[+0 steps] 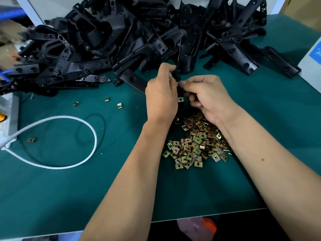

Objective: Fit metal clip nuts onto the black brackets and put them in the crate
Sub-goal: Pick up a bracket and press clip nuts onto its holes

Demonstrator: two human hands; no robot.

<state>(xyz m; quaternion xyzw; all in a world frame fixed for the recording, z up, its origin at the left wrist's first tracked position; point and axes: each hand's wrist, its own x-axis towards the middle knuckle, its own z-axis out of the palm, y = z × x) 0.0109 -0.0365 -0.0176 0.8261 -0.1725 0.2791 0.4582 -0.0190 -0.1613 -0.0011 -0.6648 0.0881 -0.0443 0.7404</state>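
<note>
Between both hands: black bracket [180,94], gripped by left hand [160,94]. Right hand [206,96] pinching its upper edge; clip nut [181,99] fitted below. Beneath the grip: loose clip nuts [196,141].

Bracket pile [121,40] sits at the back of the table [260,119], spread left to right. Clip nut heap [196,143] lies nearer the front edge, right of centre, between the two forearms and partly under the right one. Left hand [161,94] and right hand [206,96] meet just behind the heap, in front of the pile, both on one bracket [180,98] held between them. Four loose clip nuts [119,105] lie scattered left of the hands. Cable loop [60,141] lies at front left, running off to a box [10,119] at the left edge.
</note>
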